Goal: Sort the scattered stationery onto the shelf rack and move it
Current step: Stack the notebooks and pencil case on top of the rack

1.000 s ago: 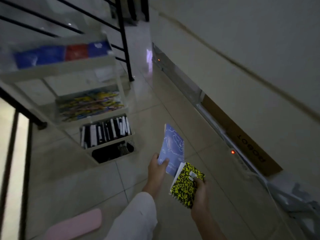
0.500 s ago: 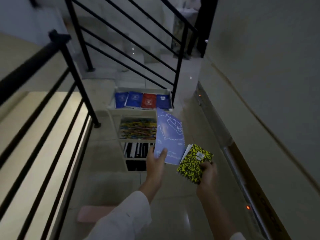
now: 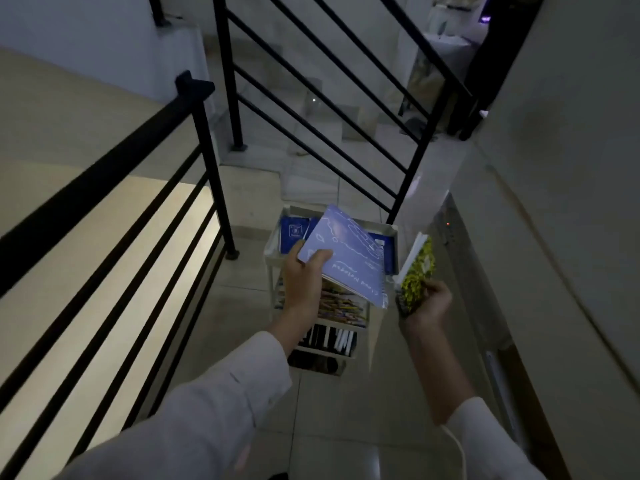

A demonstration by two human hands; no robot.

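Observation:
A white tiered shelf rack [image 3: 391, 231] stands on the tiled floor ahead of me. Its top tray holds dark blue booklets [image 3: 293, 234]; lower tiers show coloured pens [image 3: 341, 304] and black-and-white items [image 3: 330, 338]. My left hand [image 3: 302, 277] grips a light blue spiral notepad [image 3: 346, 252] by its corner, tilted above the top tray. To its right, my right hand [image 3: 429, 301] holds a yellow-and-black speckled notebook [image 3: 417, 273] upright beside the rack.
A black metal railing [image 3: 204, 133] runs along the left and across behind the rack, with steps beyond. A grey wall [image 3: 554, 168] closes the right side, with a low strip bearing a red light [image 3: 448, 224].
My view has moved closer to the rack. The left hand has carried the blue notepad up over the top tray. The right hand has tipped the speckled notebook upright.

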